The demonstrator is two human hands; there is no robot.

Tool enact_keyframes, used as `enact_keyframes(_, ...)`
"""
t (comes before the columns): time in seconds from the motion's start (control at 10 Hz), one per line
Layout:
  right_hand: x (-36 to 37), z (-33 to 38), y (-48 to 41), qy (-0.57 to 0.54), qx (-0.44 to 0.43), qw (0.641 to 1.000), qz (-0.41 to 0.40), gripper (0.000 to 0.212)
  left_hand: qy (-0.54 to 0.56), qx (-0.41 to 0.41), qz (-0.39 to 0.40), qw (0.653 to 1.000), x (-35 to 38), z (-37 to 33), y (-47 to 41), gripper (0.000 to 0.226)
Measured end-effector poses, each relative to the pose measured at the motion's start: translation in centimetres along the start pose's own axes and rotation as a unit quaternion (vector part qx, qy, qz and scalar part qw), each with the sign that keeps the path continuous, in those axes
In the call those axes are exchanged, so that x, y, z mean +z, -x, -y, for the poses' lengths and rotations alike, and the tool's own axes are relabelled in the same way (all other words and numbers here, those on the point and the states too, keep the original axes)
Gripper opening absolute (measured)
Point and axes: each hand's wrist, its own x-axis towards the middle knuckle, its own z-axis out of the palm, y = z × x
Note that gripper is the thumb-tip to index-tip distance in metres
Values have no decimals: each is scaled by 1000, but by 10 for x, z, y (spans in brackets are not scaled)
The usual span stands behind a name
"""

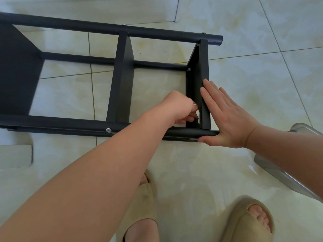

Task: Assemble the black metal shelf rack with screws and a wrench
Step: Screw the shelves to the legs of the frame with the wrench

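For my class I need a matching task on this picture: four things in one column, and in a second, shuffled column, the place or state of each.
Things
1. left hand
2. right hand
3. silver screw
4. beige slippers

Place or state
A. flat against the end shelf
B. set in the near tube
C. on the tiled floor
D. fingers curled, inside the rack

Pairs: 1-D, 2-A, 3-B, 4-C

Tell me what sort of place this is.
Probably a room in a home, with the work done on the floor: glossy cream floor tiles, the black metal shelf rack lying on them, and the person's beige slide sandals.
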Motion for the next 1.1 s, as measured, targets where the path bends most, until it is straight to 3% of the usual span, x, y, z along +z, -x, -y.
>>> enact_keyframes(0.3, 0, 0, 0, 4, 1, 1000, 5, 121, 48, -42, 10, 998, 0, 1, -5, 9)
enact_keyframes(1.1, -1, 0, 0, 0, 2, 1000, 6, 122, -72, 14, 73, 995, -13, 5, -1, 18)
